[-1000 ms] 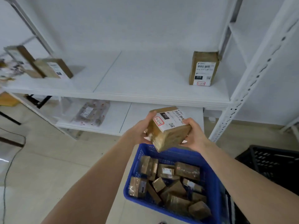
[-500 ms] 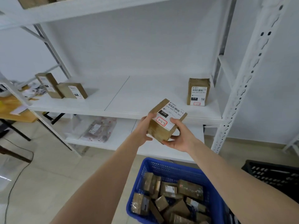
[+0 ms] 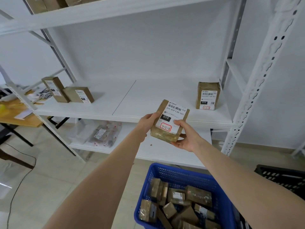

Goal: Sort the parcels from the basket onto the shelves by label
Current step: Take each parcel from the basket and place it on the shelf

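Parcel (image 3: pixel 170 121) in brown wrap is hovering at frame centre, in front of the middle shelf (image 3: pixel 125 103) and above the blue basket (image 3: pixel 181 172). Left hand (image 3: pixel 147 123) is gripping its left edge; right hand (image 3: pixel 186 138) is cupping its lower corner, thumb pressing the label. Misreading the handwritten red-ringed code could be sending it to the wrong shelf.

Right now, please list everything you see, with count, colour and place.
shelf unit: one, white, ahead
held parcel: one, brown, between both hands
upright parcel: one, brown, middle shelf, right
tall parcel: one, brown, middle shelf, left
low parcel: one, brown, beside it
bagged parcel: one, clear wrap, lower shelf
basket: one, blue, below, holds brown parcels
crate: one, black, right edge
table: one, wooden, left edge
left hand: one, grips held parcel's left
right hand: one, holds its lower right
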